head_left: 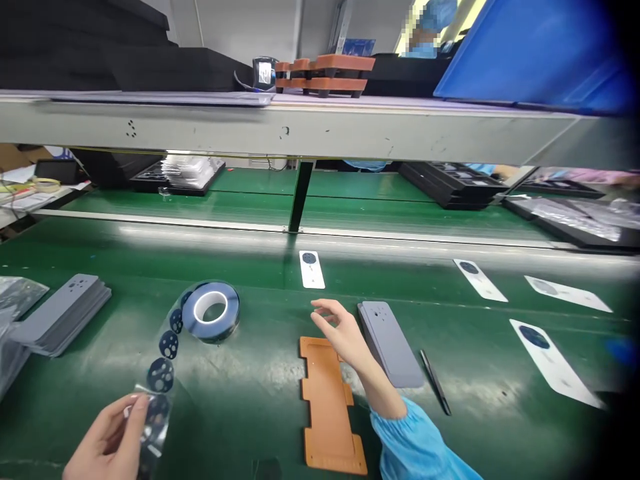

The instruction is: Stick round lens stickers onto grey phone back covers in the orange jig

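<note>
My left hand pinches a clear strip of dark round stickers with holes in them, at the lower left. The strip runs back to a roll of tape with a white core, lying on the green surface. Over the top end of an orange notched tray, my right hand hovers with its fingers apart and nothing visible in them. Just right of that hand lies a stack of grey phone back panels. Black tweezers rest beside the stack.
Another stack of grey panels is at the left, by clear plastic bags. White cards with dark circles lie toward the back and right. A shelf spans overhead, its post standing behind the work surface. Black trays sit beyond.
</note>
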Available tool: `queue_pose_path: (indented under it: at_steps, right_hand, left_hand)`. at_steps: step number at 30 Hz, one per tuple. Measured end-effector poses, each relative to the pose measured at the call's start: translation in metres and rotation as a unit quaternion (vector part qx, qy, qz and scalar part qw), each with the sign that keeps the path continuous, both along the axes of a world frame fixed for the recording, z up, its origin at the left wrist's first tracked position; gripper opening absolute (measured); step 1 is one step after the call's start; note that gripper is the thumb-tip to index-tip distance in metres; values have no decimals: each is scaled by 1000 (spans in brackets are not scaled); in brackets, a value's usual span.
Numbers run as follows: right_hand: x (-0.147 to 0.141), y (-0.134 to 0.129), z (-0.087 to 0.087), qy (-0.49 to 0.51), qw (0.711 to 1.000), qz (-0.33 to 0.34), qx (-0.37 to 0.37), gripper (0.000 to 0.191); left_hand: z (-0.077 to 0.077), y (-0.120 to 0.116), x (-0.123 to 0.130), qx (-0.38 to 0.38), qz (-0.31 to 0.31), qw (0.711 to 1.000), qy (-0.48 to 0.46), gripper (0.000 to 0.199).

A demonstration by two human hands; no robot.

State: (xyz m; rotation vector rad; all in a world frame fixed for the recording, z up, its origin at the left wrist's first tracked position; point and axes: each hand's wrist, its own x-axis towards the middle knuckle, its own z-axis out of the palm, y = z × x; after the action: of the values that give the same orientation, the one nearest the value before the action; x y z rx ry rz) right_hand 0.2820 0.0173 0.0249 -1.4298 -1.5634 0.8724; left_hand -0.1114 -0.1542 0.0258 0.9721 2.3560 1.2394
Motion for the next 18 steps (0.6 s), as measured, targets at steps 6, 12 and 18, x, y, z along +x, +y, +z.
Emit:
queue_pose_path:
  at_steps: [6, 12, 18]
  right_hand:
    - [1, -54, 5, 13, 994, 102, -23, 24]
    - [12, -94, -10, 11, 987, 152, -56, 25]
    - [1, -112, -7, 31, 972, 231, -33, 20]
  left_hand:
    - [7, 19, 87, 3, -100, 967, -234, 59]
    - [8, 24, 112, 12, -122, 958, -259, 56]
    - [23, 17, 118, 16, -106, 950, -294, 59]
